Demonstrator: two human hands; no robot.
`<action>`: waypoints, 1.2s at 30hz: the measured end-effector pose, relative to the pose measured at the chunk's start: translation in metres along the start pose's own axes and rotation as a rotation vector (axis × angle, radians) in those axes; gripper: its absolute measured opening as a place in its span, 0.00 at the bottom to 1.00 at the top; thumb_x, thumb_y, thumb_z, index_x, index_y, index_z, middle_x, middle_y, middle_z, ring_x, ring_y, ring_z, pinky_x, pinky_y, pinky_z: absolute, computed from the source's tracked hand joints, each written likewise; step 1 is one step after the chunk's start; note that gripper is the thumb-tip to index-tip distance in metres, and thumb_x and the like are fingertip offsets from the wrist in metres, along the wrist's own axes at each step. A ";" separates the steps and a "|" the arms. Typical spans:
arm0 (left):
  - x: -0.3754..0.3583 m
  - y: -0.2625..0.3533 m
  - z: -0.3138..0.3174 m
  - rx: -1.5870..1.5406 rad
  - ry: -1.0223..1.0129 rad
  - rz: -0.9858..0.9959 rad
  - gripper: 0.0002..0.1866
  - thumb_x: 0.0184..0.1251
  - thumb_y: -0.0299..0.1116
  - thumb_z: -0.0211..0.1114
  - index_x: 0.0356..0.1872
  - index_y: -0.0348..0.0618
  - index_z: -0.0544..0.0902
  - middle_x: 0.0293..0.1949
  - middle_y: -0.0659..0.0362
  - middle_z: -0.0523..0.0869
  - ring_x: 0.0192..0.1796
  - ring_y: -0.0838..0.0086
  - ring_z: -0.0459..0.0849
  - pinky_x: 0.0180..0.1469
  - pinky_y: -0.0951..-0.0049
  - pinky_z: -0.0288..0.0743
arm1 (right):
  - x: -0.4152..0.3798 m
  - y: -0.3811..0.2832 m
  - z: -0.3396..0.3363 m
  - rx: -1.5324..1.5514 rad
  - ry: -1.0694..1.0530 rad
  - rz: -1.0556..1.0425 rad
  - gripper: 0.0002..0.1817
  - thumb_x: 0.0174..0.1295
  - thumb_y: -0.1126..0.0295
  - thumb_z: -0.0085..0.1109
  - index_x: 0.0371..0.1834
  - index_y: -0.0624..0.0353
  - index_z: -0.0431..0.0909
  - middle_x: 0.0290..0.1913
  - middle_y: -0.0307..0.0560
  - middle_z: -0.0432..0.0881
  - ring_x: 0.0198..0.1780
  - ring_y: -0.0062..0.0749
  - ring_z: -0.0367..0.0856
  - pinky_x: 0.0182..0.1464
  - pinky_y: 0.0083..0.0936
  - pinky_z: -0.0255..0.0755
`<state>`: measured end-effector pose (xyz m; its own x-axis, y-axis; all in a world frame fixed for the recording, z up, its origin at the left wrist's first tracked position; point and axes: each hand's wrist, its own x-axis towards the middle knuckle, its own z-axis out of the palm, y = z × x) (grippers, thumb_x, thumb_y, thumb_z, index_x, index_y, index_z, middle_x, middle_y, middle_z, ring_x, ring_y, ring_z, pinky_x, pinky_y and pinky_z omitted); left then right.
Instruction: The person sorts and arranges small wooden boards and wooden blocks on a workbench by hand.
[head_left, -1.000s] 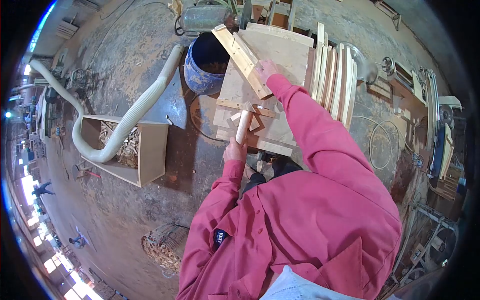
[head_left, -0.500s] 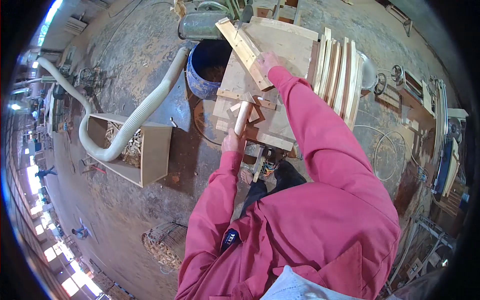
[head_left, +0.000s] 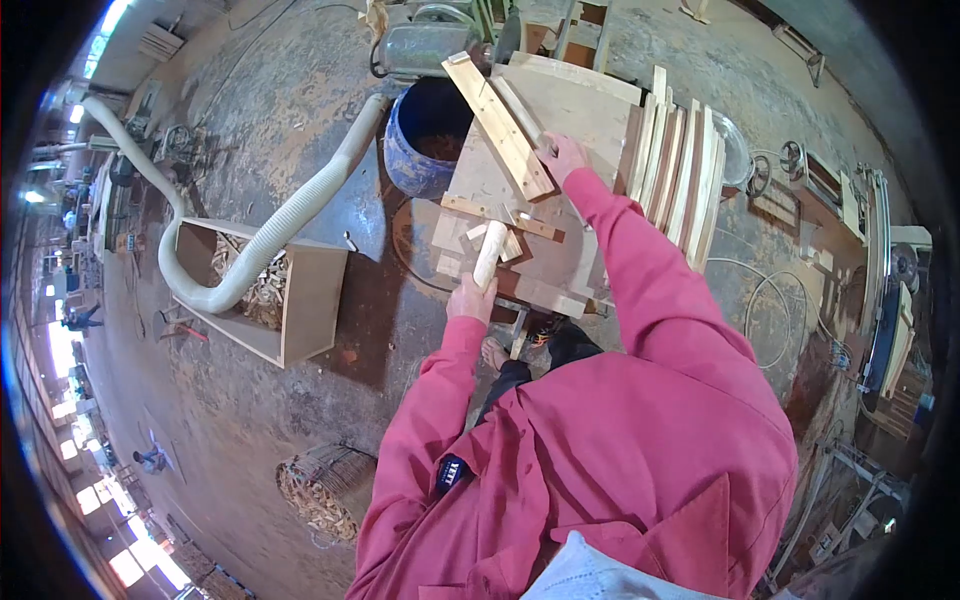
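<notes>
My left hand is closed around the lower end of a pale, rounded wooden stick, which is raised above the near side of the worktable. Across the table, my right hand grips the near end of a narrow wooden strip. That strip lies slanted along the right side of a wider pale plank. Small wood offcuts sit by the stick, close to a crosswise batten. My right fingertips are partly hidden.
Several long curved wood strips are stacked at the table's right. A blue barrel stands to the left, near a ribbed hose over a wooden box of scraps. A wire basket of offcuts is on the floor.
My right hand has shifted right, away from the plank, with the strip's end. The stick in my left hand has tipped, showing its upper end more toward me. The view has shifted slightly.
</notes>
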<state>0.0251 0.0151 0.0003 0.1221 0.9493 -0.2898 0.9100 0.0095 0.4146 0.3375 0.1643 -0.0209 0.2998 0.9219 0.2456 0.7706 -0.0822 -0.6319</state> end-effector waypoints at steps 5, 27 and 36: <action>-0.020 -0.024 0.000 -0.009 -0.085 -0.023 0.25 0.66 0.51 0.68 0.43 0.38 0.74 0.35 0.37 0.87 0.40 0.39 0.87 0.42 0.42 0.79 | -0.002 -0.013 0.030 0.065 -0.051 0.109 0.14 0.64 0.62 0.63 0.49 0.55 0.87 0.45 0.59 0.85 0.50 0.54 0.83 0.55 0.42 0.76; 0.010 -0.002 0.004 -0.045 -0.102 -0.058 0.23 0.62 0.45 0.72 0.44 0.40 0.73 0.34 0.39 0.88 0.40 0.41 0.88 0.42 0.44 0.81 | 0.078 0.013 0.054 0.185 -0.140 0.113 0.16 0.67 0.64 0.59 0.51 0.61 0.86 0.50 0.58 0.87 0.52 0.50 0.85 0.58 0.37 0.75; 0.042 0.029 0.006 -0.004 -0.075 -0.034 0.23 0.64 0.48 0.71 0.46 0.39 0.74 0.37 0.38 0.88 0.42 0.40 0.87 0.44 0.44 0.80 | 0.115 0.018 0.030 0.228 -0.114 0.189 0.16 0.66 0.62 0.60 0.52 0.54 0.87 0.48 0.56 0.88 0.51 0.51 0.86 0.56 0.37 0.77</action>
<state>0.0588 0.0537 -0.0050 0.1203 0.9221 -0.3678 0.9125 0.0432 0.4067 0.3693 0.2806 -0.0263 0.3508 0.9359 0.0329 0.5576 -0.1806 -0.8102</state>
